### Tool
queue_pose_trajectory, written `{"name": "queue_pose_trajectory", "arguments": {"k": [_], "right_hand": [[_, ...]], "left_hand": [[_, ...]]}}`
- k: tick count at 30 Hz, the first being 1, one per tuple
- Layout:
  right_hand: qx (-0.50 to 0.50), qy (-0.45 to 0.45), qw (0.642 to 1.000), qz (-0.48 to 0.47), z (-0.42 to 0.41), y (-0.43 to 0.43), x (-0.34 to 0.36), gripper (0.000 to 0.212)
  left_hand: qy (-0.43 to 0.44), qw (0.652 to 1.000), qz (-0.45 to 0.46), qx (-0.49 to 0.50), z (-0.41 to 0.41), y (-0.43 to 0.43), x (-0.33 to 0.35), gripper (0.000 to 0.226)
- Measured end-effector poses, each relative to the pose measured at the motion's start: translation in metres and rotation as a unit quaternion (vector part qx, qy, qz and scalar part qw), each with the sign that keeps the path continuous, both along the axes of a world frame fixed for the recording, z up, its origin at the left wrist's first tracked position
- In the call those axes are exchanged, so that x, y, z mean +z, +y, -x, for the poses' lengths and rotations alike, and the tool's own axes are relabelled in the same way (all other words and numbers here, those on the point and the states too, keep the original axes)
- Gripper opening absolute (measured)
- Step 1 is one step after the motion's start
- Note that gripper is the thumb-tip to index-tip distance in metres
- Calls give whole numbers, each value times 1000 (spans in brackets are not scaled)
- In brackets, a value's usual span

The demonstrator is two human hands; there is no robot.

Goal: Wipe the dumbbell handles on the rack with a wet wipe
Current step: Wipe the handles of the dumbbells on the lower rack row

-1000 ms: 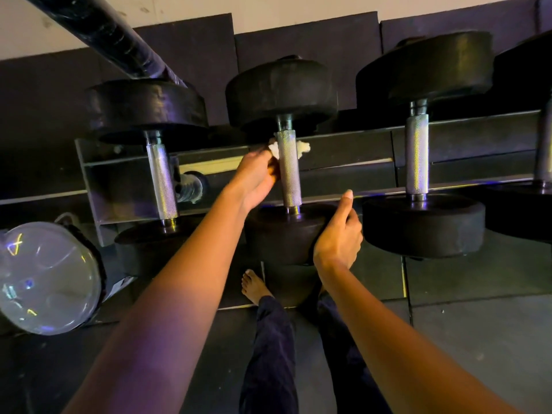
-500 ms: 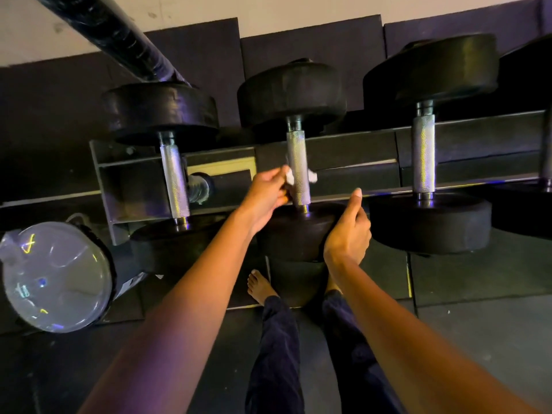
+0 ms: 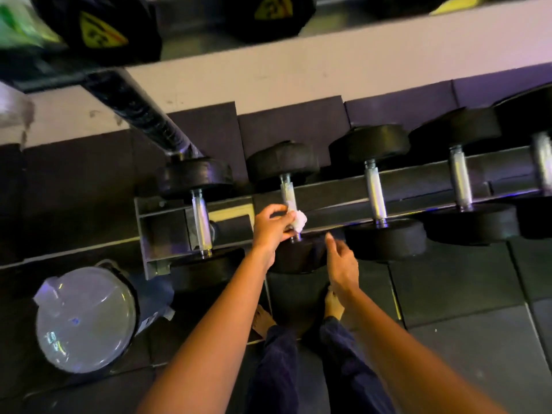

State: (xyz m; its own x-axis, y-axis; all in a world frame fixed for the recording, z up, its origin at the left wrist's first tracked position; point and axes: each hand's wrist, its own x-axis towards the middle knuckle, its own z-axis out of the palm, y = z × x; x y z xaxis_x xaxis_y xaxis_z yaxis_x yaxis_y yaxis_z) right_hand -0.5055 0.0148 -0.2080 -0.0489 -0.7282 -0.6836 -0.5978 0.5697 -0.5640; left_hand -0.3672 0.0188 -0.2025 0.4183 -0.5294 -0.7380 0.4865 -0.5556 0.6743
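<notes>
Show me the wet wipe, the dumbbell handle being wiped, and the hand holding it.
wet wipe (image 3: 299, 221), head view, white wad's middle.
dumbbell handle (image 3: 288, 194), head view, bare metal above wipe.
left hand (image 3: 270, 228), head view, back of hand.

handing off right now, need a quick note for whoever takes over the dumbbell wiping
Left hand: grips the wet wipe, wrapped round the near end of the second handle from the left on the rack.
Right hand: open, holds nothing, by that dumbbell's near weight; contact unclear.
Done: the wipe is on this handle. Nothing shows which other handles are wiped.
Left: finish this one, then check the leftmost handle, third handle and fourth handle.
</notes>
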Motion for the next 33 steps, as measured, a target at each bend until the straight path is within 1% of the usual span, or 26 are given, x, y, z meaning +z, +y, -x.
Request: {"name": "queue_pose_trajectory", "arguments": {"k": [3, 5, 11, 14, 16, 21, 23, 25, 27, 28, 29, 30, 31, 32, 33], "right_hand": [[9, -11, 1000, -15, 18, -3, 32, 37], [33, -3, 999, -14, 29, -9, 50, 38], [60, 6, 998, 19, 66, -37, 97, 33], [76, 7, 997, 26, 87, -52, 106, 30], [98, 8, 995, 28, 103, -68, 106, 31], [174, -7, 985, -1, 138, -110, 81, 31], [219, -6, 976, -10, 153, -126, 62, 29], [255, -4, 967, -12, 166, -140, 41, 33], [281, -24, 959, -16, 177, -154, 15, 49], [283, -42, 958, -24, 180, -158, 1, 59], [272, -60, 960, -42, 181, -161, -10, 68], [254, -79, 962, -65, 182, -160, -25, 75], [236, -97, 963, -85, 182, -158, -37, 81], [215, -113, 965, -99, 182, -153, -50, 84], [193, -126, 968, -102, 182, -148, -60, 86]], "left_hand": [[21, 1000, 22, -4, 14, -6, 31, 11], [32, 999, 26, -3, 24, -10, 45, 13], [51, 998, 21, -9, 66, -24, 79, 12], [93, 995, 19, 25, 89, -35, 84, 8], [110, 993, 16, 45, 106, -48, 81, 13], [75, 993, -15, 87, 146, -85, 58, 11], [44, 994, -29, 97, 162, -100, 42, 13], [-24, 996, -29, 80, 172, -111, 21, 15], [-134, 991, -16, 26, 177, -119, -6, 14], [-197, 980, 0, -31, 176, -121, -17, 12], [-254, 960, 24, -114, 172, -123, -24, 11], [-301, 927, 47, -219, 168, -122, -37, 11], [-334, 877, 72, -336, 163, -123, -45, 13], [-362, 811, 95, -449, 156, -123, -54, 15], [-401, 738, 126, -528, 149, -124, -61, 17]]}}
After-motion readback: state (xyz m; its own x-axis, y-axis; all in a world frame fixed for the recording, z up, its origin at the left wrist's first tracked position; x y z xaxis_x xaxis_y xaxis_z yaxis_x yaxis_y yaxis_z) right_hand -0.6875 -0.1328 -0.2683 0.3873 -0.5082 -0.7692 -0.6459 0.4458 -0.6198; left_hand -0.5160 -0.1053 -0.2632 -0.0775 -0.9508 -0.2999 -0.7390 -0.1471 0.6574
